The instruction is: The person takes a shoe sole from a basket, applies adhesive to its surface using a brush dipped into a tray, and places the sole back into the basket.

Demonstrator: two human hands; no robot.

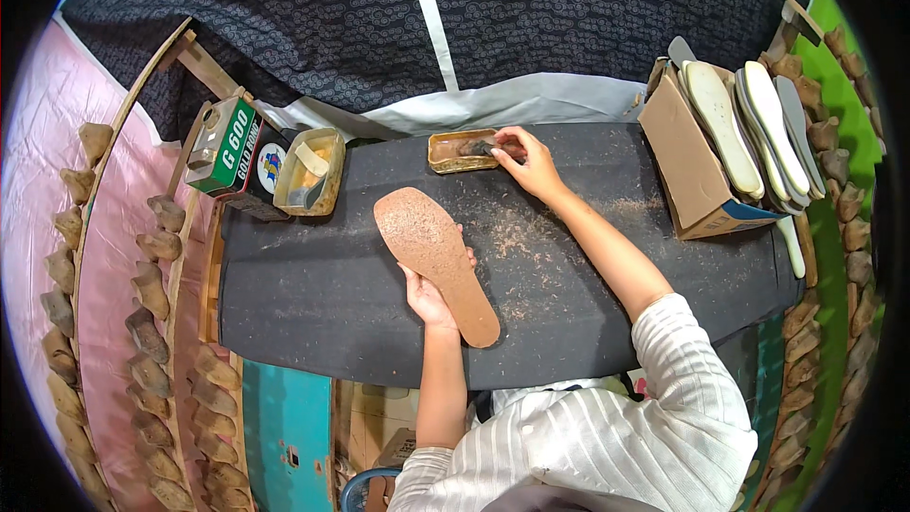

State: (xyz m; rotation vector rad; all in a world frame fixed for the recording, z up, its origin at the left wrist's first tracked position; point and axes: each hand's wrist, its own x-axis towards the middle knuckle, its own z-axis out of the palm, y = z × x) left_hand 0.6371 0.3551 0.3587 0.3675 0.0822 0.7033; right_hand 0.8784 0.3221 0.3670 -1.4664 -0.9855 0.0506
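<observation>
A brown shoe insole (428, 242) rests in my left hand (428, 299), tilted so its wide end points away to the left. My fingers wrap around its narrow middle from beneath, the thumb along its left edge. The surface of the wide part looks rough and speckled. Over the right end of a small rectangular tray (462, 167), my right hand (527, 163) is closed on a small dark piece (482, 147), pinched between thumb and fingers. Its exact kind cannot be made out. The tray has a brownish inside with a dark smear.
Pale shavings (517, 246) litter the dark table (313, 294). A metal can (237, 152) and a tub with yellowish contents (329, 201) stand at the left. At the right, a cardboard box (697, 180) holds several white and grey soles (716, 123). Shoe lasts (150, 289) line racks on both sides.
</observation>
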